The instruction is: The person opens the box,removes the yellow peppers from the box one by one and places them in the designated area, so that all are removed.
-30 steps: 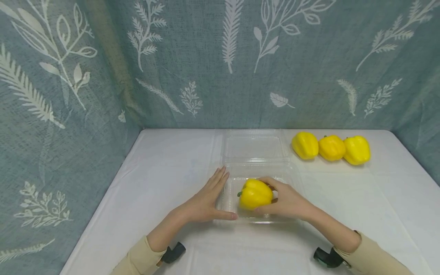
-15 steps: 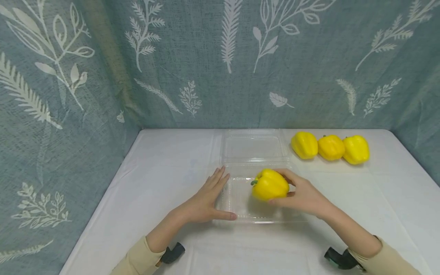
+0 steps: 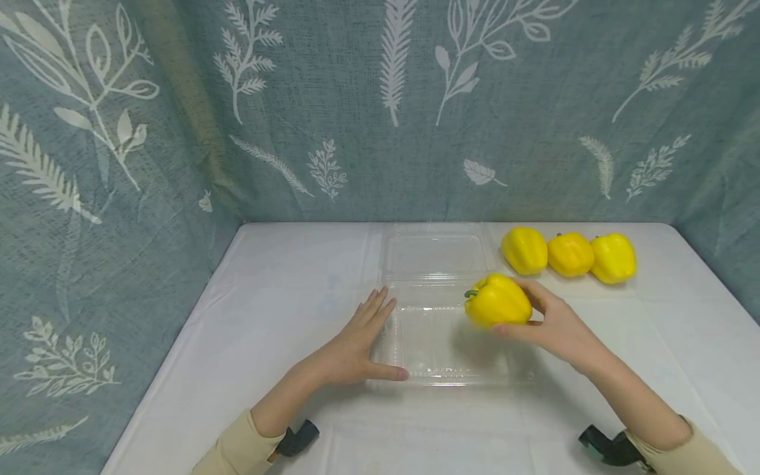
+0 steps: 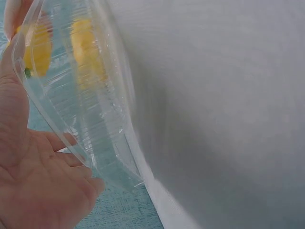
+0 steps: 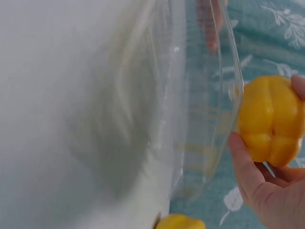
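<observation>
My right hand [image 3: 561, 326] grips a yellow bell pepper [image 3: 497, 302] by its rounded end, its green stem pointing left. In the head view the pepper is held over the right part of a clear plastic clamshell container [image 3: 427, 343], casting a shadow on it. The right wrist view shows the pepper [image 5: 271, 119] between thumb and fingers beside the container's rim. Along the container's left side, my left hand [image 3: 356, 343] rests with fingers straight and thumb spread at the near corner. The container's lid [image 3: 436, 254] lies folded back, away from me.
Three more yellow bell peppers [image 3: 570, 254] sit in a row at the back right of the white-covered table [image 3: 285, 290]. A blue-green curtain [image 3: 356, 165] with white leaf prints hangs behind and at the sides.
My right hand has lifted the bell pepper up from inside the container and carried it right and back. The left hand has stayed at the container's left side.
</observation>
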Available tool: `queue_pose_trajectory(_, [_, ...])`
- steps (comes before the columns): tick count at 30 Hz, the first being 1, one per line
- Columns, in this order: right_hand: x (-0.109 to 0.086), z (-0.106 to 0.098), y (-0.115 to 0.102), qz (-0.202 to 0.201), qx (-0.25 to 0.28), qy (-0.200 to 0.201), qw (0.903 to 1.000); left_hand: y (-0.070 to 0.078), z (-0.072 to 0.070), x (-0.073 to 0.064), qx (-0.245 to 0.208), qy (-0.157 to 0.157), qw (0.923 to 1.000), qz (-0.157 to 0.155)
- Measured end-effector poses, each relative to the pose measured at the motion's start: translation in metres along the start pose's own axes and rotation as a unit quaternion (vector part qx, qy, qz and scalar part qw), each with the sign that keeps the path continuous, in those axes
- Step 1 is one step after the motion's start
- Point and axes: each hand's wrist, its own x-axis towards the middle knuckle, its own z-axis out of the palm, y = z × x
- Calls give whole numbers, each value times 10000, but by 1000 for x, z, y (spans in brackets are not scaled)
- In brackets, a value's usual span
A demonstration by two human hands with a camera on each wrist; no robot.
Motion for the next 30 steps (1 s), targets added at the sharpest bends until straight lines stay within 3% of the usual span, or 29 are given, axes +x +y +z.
queue_pose_trajectory(30, [-1, -55, 47, 1227, -150, 969, 9876, -2, 2, 1, 25, 88, 10000, 24])
